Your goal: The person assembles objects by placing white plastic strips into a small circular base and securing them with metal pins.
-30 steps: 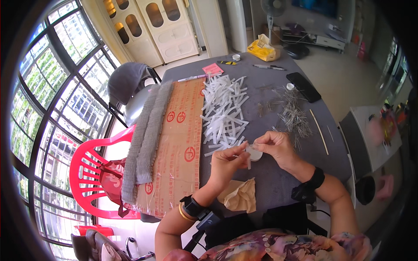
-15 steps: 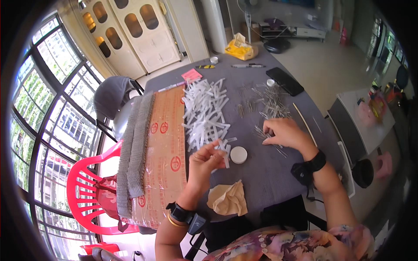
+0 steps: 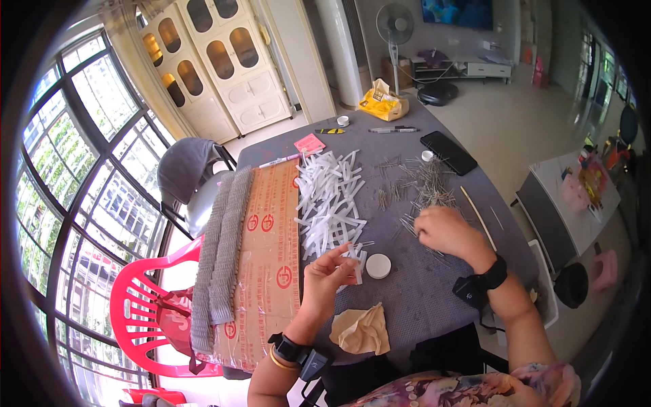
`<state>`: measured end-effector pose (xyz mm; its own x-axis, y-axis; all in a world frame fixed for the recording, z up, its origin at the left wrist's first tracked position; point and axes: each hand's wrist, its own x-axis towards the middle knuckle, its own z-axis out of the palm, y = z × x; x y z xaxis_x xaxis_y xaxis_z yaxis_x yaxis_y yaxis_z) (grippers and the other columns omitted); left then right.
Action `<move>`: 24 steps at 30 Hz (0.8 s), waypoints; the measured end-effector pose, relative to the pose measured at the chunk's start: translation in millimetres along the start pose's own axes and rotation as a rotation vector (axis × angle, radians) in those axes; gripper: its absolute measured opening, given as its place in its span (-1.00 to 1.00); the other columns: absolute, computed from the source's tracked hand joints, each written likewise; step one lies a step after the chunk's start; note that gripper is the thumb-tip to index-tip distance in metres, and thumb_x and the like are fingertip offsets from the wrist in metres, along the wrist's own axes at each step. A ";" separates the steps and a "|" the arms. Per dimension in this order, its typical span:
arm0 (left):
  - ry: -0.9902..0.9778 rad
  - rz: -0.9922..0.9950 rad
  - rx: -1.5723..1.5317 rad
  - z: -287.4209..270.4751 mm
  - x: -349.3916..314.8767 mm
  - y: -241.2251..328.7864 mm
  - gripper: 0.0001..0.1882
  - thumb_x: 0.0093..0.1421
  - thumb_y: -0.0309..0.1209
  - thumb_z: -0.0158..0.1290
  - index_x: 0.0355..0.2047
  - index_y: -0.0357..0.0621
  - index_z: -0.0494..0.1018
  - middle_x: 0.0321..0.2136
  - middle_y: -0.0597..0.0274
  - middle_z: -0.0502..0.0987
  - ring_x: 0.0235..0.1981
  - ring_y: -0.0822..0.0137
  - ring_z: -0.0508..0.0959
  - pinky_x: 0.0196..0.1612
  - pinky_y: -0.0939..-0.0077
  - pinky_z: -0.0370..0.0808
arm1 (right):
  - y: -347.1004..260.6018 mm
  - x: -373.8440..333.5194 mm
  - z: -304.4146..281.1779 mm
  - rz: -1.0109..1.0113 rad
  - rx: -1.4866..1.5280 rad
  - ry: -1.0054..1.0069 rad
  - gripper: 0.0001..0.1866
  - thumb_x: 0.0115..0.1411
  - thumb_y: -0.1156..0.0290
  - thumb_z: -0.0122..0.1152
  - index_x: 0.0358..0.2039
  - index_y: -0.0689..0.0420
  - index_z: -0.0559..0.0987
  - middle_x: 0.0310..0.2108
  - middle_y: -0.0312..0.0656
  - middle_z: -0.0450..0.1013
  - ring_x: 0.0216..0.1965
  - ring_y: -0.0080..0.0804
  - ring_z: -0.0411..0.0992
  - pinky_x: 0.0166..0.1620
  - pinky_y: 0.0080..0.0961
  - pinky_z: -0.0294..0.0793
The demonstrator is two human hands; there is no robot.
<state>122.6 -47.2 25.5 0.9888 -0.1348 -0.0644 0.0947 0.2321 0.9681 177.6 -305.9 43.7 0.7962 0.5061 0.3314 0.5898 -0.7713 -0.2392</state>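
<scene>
My left hand (image 3: 329, 277) pinches a white plastic strip (image 3: 360, 268) between thumb and fingertips, at the near end of a heap of white strips (image 3: 329, 197). A thin metal pin or two (image 3: 366, 243) stick out by those fingertips. My right hand (image 3: 447, 234) is bent down over the near edge of a pile of thin metal pins (image 3: 430, 184), fingers closed together; what they grip is hidden. Between the hands lies a round white lid (image 3: 378, 266). A crumpled tan cloth or paper (image 3: 361, 330) is near my left wrist.
At left, a taped cardboard sheet (image 3: 268, 254) bears rows of grey ribbed material (image 3: 220, 251). A phone (image 3: 449, 152), a thin stick (image 3: 479, 217), pens (image 3: 393, 129) and a yellow bag (image 3: 384, 102) lie around the table. A red plastic chair (image 3: 132, 308) stands left.
The view has tilted upward, so the table sits lower in the picture. My right fingers, apart at the pins before, have drawn together. My left hand still holds the white strip.
</scene>
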 end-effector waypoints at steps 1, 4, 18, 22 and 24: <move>0.001 0.005 0.005 -0.1 0.1 0.0 -0.64 0.08 -0.52 0.04 -0.08 -0.26 0.35 -0.46 0.28 0.51 -0.47 0.53 0.50 -0.41 0.66 0.49 | -1.6 1.0 6.5 -0.060 0.108 -0.029 -0.92 -0.06 0.48 0.05 -0.52 0.20 0.48 -0.53 -0.14 0.41 -0.44 -0.20 0.41 -0.34 -0.39 0.39; 0.000 0.014 0.015 -0.8 0.0 0.9 -0.65 0.09 -0.52 0.04 -0.08 -0.26 0.35 -0.45 0.27 0.51 -0.47 0.51 0.50 -0.40 0.66 0.48 | 6.7 5.4 19.7 -0.024 0.271 0.003 -0.94 -0.09 0.50 0.09 -0.55 0.20 0.48 -0.53 -0.13 0.41 -0.46 -0.24 0.42 -0.36 -0.42 0.39; 0.013 0.008 -0.025 -2.2 -0.4 3.8 -0.64 0.10 -0.51 0.02 -0.06 -0.27 0.32 -0.42 0.22 0.52 -0.46 0.49 0.51 -0.40 0.67 0.48 | -6.9 12.3 24.5 0.364 1.198 0.008 -0.88 0.06 0.44 0.16 -0.46 0.23 0.48 -0.58 -0.31 0.42 -0.58 -0.67 0.37 -0.50 -0.74 0.38; -0.025 -0.035 -0.061 -2.4 0.7 5.2 -0.63 0.10 -0.51 0.02 -0.05 -0.25 0.31 -0.41 0.21 0.52 -0.45 0.49 0.52 -0.41 0.68 0.48 | -10.3 13.1 26.5 0.085 0.688 0.177 -0.87 0.02 0.45 0.21 -0.46 0.24 0.51 -0.60 -0.29 0.43 -0.61 -0.70 0.36 -0.52 -0.75 0.35; -0.019 -0.053 -0.077 -3.0 -0.1 5.1 -0.63 0.10 -0.51 0.02 -0.05 -0.24 0.31 -0.40 0.20 0.52 -0.46 0.48 0.52 -0.42 0.68 0.48 | -25.3 10.5 19.9 0.164 0.724 0.162 -0.88 0.01 0.46 0.21 -0.48 0.24 0.51 -0.61 -0.29 0.44 -0.62 -0.70 0.35 -0.52 -0.75 0.34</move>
<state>123.3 -43.1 29.7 0.9798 -0.1671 -0.1095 0.1560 0.2970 0.9420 173.7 -273.4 35.0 0.8846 0.3007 0.3564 0.4510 -0.3576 -0.8177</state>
